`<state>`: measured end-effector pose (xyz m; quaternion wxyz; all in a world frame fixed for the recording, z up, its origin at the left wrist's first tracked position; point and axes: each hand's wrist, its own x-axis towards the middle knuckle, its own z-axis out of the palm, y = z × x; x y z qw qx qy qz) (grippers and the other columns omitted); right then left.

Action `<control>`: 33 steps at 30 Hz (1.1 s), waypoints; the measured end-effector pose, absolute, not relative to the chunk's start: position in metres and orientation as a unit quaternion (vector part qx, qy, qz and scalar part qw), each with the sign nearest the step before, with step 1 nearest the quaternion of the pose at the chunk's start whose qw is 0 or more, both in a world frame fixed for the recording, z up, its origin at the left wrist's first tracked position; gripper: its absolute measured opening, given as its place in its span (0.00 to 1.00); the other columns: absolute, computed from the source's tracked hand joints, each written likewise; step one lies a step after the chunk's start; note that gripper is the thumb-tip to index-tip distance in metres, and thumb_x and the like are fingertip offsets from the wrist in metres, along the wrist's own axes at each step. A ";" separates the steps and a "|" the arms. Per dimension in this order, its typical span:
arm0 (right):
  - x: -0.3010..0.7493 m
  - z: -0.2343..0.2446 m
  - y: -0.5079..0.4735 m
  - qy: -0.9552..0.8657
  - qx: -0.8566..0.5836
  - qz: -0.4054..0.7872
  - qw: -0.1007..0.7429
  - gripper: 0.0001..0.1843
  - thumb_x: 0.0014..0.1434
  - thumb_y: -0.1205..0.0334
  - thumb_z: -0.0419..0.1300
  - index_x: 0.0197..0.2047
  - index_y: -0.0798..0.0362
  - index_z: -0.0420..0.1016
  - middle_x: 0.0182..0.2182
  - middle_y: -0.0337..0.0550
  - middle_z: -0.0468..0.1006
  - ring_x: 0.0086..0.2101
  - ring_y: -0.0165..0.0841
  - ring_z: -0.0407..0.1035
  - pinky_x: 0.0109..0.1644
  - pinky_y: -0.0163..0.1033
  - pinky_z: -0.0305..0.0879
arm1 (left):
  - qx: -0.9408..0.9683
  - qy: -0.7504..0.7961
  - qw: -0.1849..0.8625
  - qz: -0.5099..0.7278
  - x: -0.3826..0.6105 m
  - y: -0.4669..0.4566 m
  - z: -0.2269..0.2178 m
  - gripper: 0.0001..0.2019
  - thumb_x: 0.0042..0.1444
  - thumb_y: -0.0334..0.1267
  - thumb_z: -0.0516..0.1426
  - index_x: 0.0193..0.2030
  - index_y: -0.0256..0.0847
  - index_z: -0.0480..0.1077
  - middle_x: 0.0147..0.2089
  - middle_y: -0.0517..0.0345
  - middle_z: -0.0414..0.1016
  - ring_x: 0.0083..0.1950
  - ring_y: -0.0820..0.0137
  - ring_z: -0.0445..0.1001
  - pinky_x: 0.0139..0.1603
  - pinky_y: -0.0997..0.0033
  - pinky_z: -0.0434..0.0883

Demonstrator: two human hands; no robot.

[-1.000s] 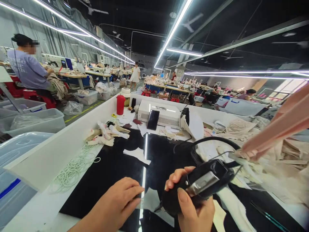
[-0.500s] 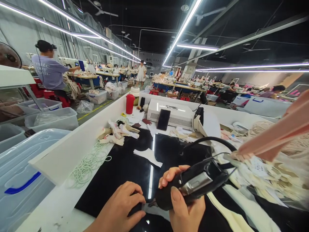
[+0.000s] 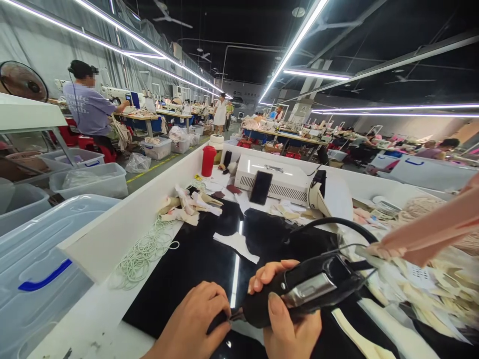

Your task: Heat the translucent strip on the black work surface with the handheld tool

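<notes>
With my left hand (image 3: 194, 324) pinching a small dark piece flat on the black worktop (image 3: 187, 269) at the tool's tip, and my right hand (image 3: 288, 319) wrapped round the black corded tool (image 3: 307, 289), I should keep my fingertips clear and the tool steady.

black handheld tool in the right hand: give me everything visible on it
The black handheld tool is a bulky dark body, matte-looking, with a shiny metal plate on its side. It lies nearly level over the black table top, nose toward the left hand. The right hand grips it from below, thumb by the plate. A thick black cord loops from its rear. The left hand pinches something at its tip; the tip is hidden.
</notes>
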<state>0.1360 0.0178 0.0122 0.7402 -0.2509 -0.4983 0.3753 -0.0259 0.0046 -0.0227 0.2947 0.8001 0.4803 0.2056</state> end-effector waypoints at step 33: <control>0.118 0.022 0.012 -0.409 -0.284 0.410 0.764 0.16 0.62 0.52 0.70 0.49 0.44 0.71 0.31 0.35 0.74 0.29 0.30 0.69 0.32 0.37 0.71 | 0.814 0.461 0.235 0.263 -0.029 0.013 -0.042 0.19 0.52 0.17 0.50 0.44 0.44 0.70 0.47 0.61 0.78 0.48 0.68 0.76 0.52 0.70 0.73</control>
